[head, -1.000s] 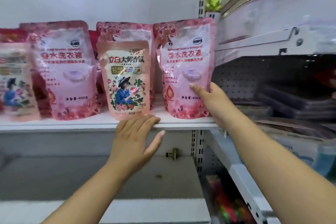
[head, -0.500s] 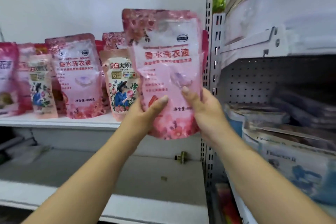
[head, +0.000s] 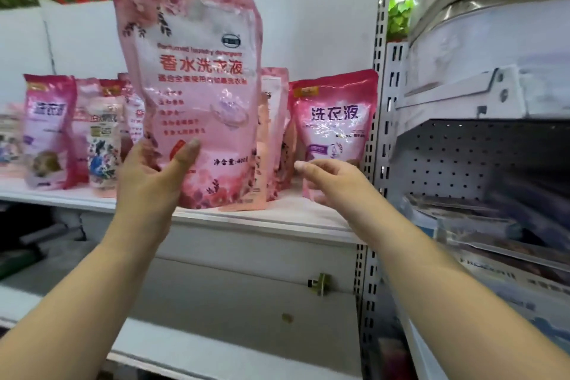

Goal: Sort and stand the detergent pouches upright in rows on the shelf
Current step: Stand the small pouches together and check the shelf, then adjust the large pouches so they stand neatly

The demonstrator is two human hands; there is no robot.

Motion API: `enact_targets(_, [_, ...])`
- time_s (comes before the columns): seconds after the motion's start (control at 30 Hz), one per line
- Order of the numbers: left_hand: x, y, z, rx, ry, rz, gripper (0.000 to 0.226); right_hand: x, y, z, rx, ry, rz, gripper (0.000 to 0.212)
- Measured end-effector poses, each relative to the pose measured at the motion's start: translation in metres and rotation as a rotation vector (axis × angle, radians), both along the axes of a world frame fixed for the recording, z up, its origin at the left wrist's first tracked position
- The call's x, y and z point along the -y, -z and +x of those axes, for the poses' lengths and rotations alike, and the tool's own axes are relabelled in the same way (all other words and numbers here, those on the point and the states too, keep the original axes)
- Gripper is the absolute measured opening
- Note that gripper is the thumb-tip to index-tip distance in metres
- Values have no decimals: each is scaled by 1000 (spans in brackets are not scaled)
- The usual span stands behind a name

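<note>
My left hand grips a large pale pink detergent pouch by its lower left corner and holds it upright in front of the white shelf. My right hand is free of it, fingers loosely extended toward a darker pink pouch standing at the shelf's right end. Behind the held pouch stands another pink pouch, partly hidden. Further left stand a dark pink pouch and a small peach pouch with a figure in blue.
A perforated metal upright bounds the shelf on the right. Beyond it a second rack holds flat packaged goods. A lower shelf lies below with a small brass fitting. Green foliage shows above the back panel.
The pale pink pouch came off the shelf's right end and rose higher. My right hand let go of it and now reaches toward the darker pouch that stood behind; my left hand alone holds it.
</note>
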State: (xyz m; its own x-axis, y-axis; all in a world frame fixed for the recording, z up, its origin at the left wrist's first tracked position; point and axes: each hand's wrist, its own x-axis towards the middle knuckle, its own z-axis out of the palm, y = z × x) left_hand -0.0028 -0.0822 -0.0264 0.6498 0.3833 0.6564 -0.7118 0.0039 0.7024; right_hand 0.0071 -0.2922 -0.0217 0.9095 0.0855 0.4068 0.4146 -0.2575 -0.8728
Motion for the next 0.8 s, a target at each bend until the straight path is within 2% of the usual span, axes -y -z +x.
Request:
enact_targets(0.07, [-15, 5, -1, 2, -107, -12, 41, -14, -2, 10, -16, 15, -18, 48])
enact_targets(0.2, [-31, 15, -2, -11, -264, 88, 49, -45, -4, 26, -59, -40, -18, 64])
enact_targets(0.23, [-36, 18, -1, -11, -288, 133, 48, -53, -5, 30, -68, -54, -7, 60])
enact_targets(0.3, [-46, 23, 1, -18, -315, 221, 44, -67, -5, 38, -78, -77, 28, 30])
enact_targets(0.37, [-54, 28, 3, -35, -340, 274, 36, -78, -4, 45, -90, -46, 111, 18])
enact_targets(0.47, [-61, 33, 7, -65, -329, 215, 33, -85, 0, 53, -130, -13, 317, 17])
enact_targets(0.57, [-63, 32, 13, -94, -329, 148, 35, -94, 5, 61, -133, 14, 405, 22])
enact_targets(0.73, [-60, 33, 24, -130, -294, 55, 49, -119, 8, 63, -21, 78, 402, 44])
enact_targets(0.8, [-62, 35, 26, -132, -283, 13, 51, -126, 10, 64, 34, 88, 356, 45])
